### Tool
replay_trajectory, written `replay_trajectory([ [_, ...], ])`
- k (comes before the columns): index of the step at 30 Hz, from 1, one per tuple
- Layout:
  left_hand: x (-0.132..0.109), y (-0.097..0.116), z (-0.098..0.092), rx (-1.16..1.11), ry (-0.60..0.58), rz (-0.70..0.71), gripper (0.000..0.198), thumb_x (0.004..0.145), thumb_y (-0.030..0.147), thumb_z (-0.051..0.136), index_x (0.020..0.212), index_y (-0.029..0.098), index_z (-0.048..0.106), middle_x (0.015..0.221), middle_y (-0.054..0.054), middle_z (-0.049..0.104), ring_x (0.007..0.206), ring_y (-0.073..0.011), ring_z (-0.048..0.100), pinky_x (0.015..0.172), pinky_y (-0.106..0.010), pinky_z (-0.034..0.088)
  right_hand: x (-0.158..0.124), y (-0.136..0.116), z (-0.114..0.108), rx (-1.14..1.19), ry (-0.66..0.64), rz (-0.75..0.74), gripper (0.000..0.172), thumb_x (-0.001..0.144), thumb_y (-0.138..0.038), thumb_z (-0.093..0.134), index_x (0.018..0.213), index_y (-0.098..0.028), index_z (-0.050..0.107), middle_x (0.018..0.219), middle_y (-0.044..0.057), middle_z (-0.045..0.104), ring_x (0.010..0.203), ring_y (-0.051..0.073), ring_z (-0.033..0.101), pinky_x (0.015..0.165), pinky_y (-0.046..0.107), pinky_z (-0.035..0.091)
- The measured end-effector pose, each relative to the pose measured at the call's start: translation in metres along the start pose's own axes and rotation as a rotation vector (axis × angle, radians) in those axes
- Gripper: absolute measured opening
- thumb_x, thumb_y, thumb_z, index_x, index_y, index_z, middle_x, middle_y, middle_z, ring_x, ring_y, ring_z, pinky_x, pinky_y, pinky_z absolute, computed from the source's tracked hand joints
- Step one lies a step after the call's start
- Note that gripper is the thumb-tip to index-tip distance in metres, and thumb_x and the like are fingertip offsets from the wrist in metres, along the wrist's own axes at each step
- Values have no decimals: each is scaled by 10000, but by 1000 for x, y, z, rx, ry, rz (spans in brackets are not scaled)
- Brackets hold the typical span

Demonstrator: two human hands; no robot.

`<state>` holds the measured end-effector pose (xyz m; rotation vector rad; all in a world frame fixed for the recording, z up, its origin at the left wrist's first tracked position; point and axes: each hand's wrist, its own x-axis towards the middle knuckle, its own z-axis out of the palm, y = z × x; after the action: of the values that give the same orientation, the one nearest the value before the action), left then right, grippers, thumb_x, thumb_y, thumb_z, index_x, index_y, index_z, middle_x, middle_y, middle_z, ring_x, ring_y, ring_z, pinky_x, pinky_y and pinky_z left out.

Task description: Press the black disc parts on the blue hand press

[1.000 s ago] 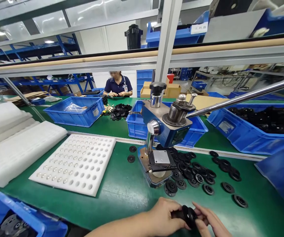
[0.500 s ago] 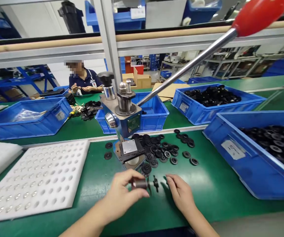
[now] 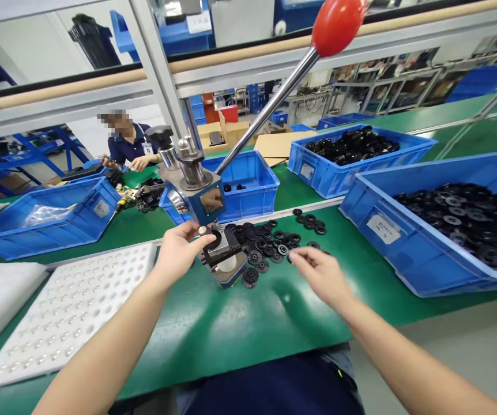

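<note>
My left hand (image 3: 178, 251) is at the lever press (image 3: 200, 199), thumb and fingers closed on a small cylindrical motor with a silver end (image 3: 202, 230). A black wheel (image 3: 214, 240) shows beside the thumb, above the metal block (image 3: 219, 251) on the press base; whether it touches the block is hard to see. My right hand (image 3: 320, 271) hovers at the right edge of a pile of black wheels (image 3: 255, 256), its fingertips pinched together. A dark edge shows by those fingertips, but what they hold, if anything, cannot be made out.
A white foam tray (image 3: 145, 262) with silver-ended parts lies left. Blue bins (image 3: 408, 276) of black wheels stand right, with another bin (image 3: 257, 202) behind the press. The press lever with its red knob (image 3: 338, 26) slants up to the right. A co-worker (image 3: 127, 144) sits across the bench.
My left hand has carried the motor up and forward to the press. My right hand has moved forward to the edge of the wheel pile. The camera view has shifted too.
</note>
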<state>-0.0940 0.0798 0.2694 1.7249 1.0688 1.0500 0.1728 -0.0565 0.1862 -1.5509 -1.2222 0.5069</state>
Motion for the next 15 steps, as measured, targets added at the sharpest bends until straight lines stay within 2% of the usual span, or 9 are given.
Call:
replay_trajectory([
  [2,1,0,6,-7,-57,-1,395,683,430,802,924,128,720,961,-104,768,902,-243,694,811,-340,540,22,-42,-17,14,99,-117,392,862,-527,629,893,-146,714,732,41,692,623,129,605,570,254,507],
  [4,0,-2,10,-24,-75,-1,411,700,439,784,958,127,709,1009,-124,774,961,-264,705,854,-369,545,44,-87,-30,46,208,-257,351,876,-447,634,1020,-134,705,884,58,717,727,126,647,625,241,529],
  [5,0,-3,11,-25,-78,-5,403,708,437,776,956,129,704,1018,-128,776,976,-268,710,868,-376,545,54,-109,-35,69,241,-331,399,886,-428,620,1131,-118,673,1002,79,712,808,132,663,655,237,535],
  [7,0,-6,13,-17,-75,-14,371,720,426,761,936,132,698,1030,-130,778,990,-269,714,874,-374,548,72,-152,-44,77,277,-477,609,891,-419,584,1367,-47,509,1244,137,622,1014,164,652,725,241,514],
  [9,0,-8,14,-1,-71,-21,346,730,413,747,925,132,695,1031,-128,779,987,-266,716,863,-363,550,88,-188,-51,-47,356,-678,714,915,-438,390,1476,-1,324,1380,147,490,1242,239,544,756,281,436],
  [10,0,-9,15,11,-65,-23,339,733,406,742,926,131,695,1024,-126,779,976,-265,718,852,-358,549,96,-203,-55,-156,398,-771,739,902,-445,278,1494,-3,279,1398,137,457,1288,265,493,749,315,404],
  [12,-1,-11,16,40,-47,-29,336,737,395,734,937,126,699,994,-121,781,937,-262,722,826,-350,548,110,-225,-61,-401,411,-919,782,849,-473,201,1438,2,398,1308,95,518,1253,265,495,756,394,372],
  [15,-1,-11,20,91,-12,-22,317,742,383,726,927,126,709,918,-103,782,858,-253,727,782,-341,546,123,-239,-62,-638,378,-997,797,797,-513,174,1129,19,665,1083,47,615,1126,246,543,755,468,328],
])
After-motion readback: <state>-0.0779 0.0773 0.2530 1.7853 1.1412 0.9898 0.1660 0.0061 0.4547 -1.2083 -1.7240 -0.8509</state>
